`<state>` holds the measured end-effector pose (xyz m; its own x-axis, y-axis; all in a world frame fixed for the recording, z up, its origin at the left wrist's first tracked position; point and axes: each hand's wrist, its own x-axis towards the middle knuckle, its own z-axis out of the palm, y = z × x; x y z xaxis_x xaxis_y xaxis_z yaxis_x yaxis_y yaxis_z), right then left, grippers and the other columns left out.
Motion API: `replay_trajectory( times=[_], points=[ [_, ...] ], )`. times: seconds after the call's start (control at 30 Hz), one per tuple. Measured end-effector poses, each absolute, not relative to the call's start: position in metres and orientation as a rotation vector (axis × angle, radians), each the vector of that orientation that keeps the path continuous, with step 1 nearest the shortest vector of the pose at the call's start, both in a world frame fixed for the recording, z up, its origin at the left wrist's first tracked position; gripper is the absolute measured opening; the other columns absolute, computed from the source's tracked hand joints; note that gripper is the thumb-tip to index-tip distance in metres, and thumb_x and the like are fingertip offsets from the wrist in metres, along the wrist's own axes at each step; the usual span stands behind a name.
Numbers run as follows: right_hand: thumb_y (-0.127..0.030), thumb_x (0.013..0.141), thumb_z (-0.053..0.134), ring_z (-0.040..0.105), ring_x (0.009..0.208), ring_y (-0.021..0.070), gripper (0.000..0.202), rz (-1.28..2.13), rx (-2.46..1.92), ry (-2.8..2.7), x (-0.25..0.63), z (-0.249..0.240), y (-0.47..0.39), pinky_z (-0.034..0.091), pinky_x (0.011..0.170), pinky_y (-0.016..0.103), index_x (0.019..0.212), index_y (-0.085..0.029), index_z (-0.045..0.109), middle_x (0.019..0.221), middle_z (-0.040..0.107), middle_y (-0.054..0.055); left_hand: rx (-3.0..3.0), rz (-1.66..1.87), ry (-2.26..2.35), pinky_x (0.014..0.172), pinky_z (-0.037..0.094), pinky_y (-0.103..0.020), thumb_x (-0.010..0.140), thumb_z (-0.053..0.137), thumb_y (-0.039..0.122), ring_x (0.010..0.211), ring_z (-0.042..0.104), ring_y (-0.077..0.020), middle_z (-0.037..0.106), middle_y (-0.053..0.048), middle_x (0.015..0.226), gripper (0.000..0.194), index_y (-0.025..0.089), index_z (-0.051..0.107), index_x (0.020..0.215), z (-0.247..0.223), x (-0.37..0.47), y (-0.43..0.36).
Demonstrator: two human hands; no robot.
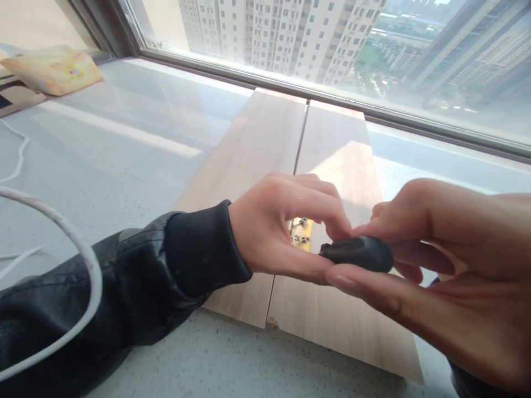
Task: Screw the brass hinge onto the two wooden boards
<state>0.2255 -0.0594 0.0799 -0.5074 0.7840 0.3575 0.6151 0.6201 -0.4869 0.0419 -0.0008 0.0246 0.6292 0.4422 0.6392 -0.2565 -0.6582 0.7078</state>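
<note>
My right hand (448, 271) pinches a small, dark, rounded object (360, 253), like a short handle, between thumb and fingers. My left hand (282, 226), in a black cuffed sleeve, closes its thumb and forefinger around the narrower left end of the same object; its exact kind is unclear. Below the hands, two pale wooden boards (244, 166) lie side by side with a thin gap between them. Through the ring of my left fingers shows a gold-coloured metal piece (302, 235) with small dark spots, lying on the boards and partly hidden.
The boards rest on a speckled white windowsill (145, 149) against a window frame (199, 69). A white cable (89, 260) loops across the left, in front of my sleeve. A yellowish packet (58, 72) lies at the far left corner.
</note>
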Motion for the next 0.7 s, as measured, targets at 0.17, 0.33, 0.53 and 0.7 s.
replay_trajectory(
  times=[0.17, 0.33, 0.53, 0.7],
  points=[
    [-0.029, 0.075, 0.073, 0.052, 0.054, 0.0103, 0.019, 0.446, -0.97, -2.296, 0.216, 0.086, -0.063, 0.043, 0.048, 0.027, 0.091, -0.025, 0.063, 0.068, 0.06, -0.005, 2.03, 0.922, 0.101, 0.082, 0.051, -0.033, 0.075, 0.073, 0.03, 0.077, 0.065, -0.0182, 0.072, -0.008, 0.077, 0.015, 0.017, 0.068, 0.074, 0.031, 0.041, 0.002],
    [-0.031, 0.08, 0.069, 0.051, 0.052, 0.0092, 0.01, 0.459, -1.051, -2.366, 0.223, 0.083, -0.062, 0.038, 0.043, 0.025, 0.086, -0.024, 0.067, 0.066, 0.061, -0.004, 2.085, 0.907, 0.08, 0.084, 0.048, -0.034, 0.079, 0.069, 0.026, 0.078, 0.065, -0.0183, 0.072, -0.012, 0.08, 0.013, 0.013, 0.067, 0.078, 0.029, 0.04, 0.002],
    [-0.043, 0.072, 0.074, 0.028, 0.036, 0.0063, 0.034, 0.044, -1.109, -2.235, 0.212, 0.077, -0.057, 0.022, 0.035, 0.027, 0.057, -0.021, 0.053, 0.041, 0.035, -0.007, 2.068, 1.1, 0.206, 0.063, 0.048, -0.031, 0.07, 0.076, 0.042, 0.066, 0.057, -0.0168, 0.064, -0.007, 0.067, 0.029, 0.016, 0.062, 0.069, 0.022, 0.043, -0.002],
    [-0.044, 0.075, 0.071, 0.036, 0.04, 0.0067, 0.028, 0.211, -1.055, -2.298, 0.213, 0.077, -0.057, 0.029, 0.037, 0.026, 0.069, -0.02, 0.058, 0.05, 0.046, -0.005, 1.907, 1.049, 0.27, 0.064, 0.049, -0.03, 0.07, 0.078, 0.032, 0.066, 0.059, -0.0158, 0.065, -0.007, 0.071, 0.026, 0.015, 0.06, 0.062, 0.024, 0.042, -0.006]
  ],
)
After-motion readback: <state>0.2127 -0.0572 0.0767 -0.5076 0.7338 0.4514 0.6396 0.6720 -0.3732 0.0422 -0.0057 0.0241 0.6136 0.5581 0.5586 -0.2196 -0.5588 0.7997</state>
